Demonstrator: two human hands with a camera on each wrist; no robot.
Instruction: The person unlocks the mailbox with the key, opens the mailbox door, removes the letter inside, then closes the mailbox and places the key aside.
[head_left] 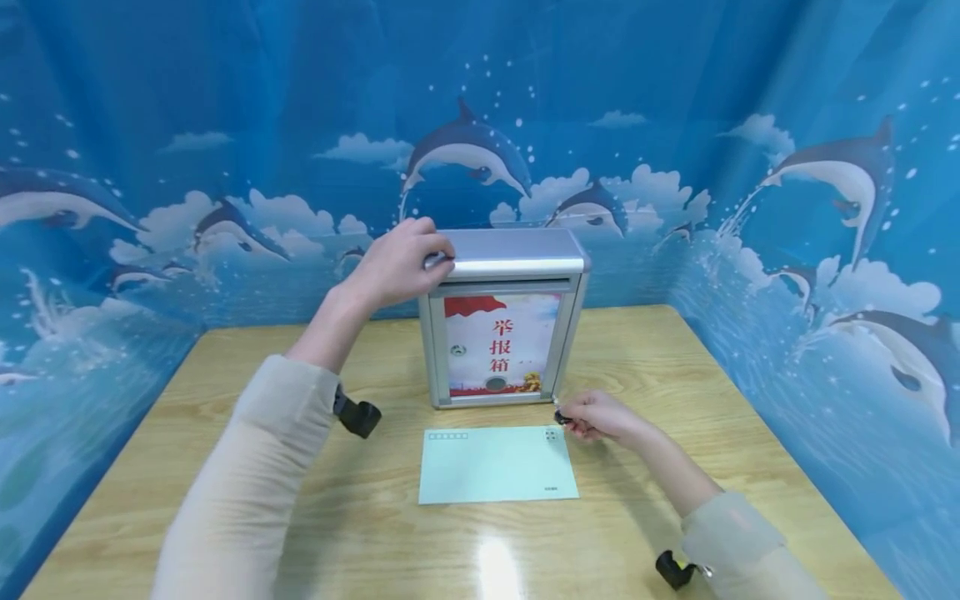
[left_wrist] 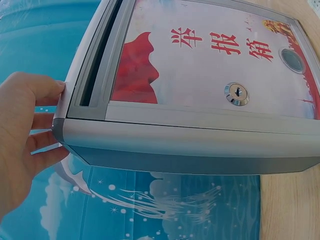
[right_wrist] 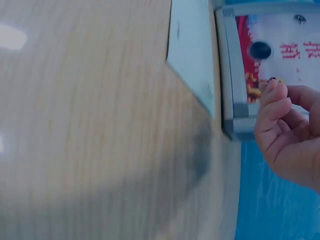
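Observation:
A silver metal letter box with red characters on its white front panel stands upright on the table. My left hand grips its top left corner, thumb at the front edge and fingers on the side in the left wrist view. In the right hand a small key with a black head is pinched between thumb and fingers, near the box's lower right corner. The panel bears a round keyhole lock, with no key in it. A pale green envelope lies flat in front of the box.
The wooden table reaches back to a blue curtain with dolphins, which also hangs along both sides. A narrow slot runs along the box's upper front. Black wrist camera mounts stick out from both forearms.

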